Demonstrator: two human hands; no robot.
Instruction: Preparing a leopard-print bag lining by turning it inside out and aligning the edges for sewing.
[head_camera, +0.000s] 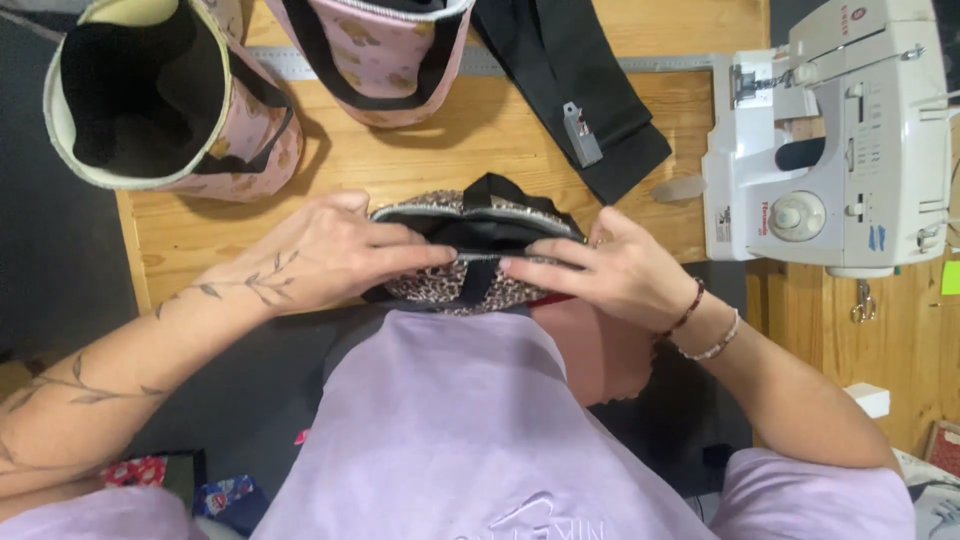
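A small leopard-print fabric bag (425, 288) with a black lining and black strap lies at the near edge of the wooden table (640, 200), against my lilac shirt. My left hand (330, 250) grips its rim from the left, fingers pinching the top edge. From the right, my right hand (600, 270) pinches the same rim. The fingertips of both hands nearly meet at the middle of the opening, pressing it closed.
Two pink patterned fabric bags with black handles, one (240, 150) at the far left and one (385, 70) behind, stand on the table. A black strap with a grey clip (580, 130) lies at the back. A white sewing machine (840, 140) sits to the right.
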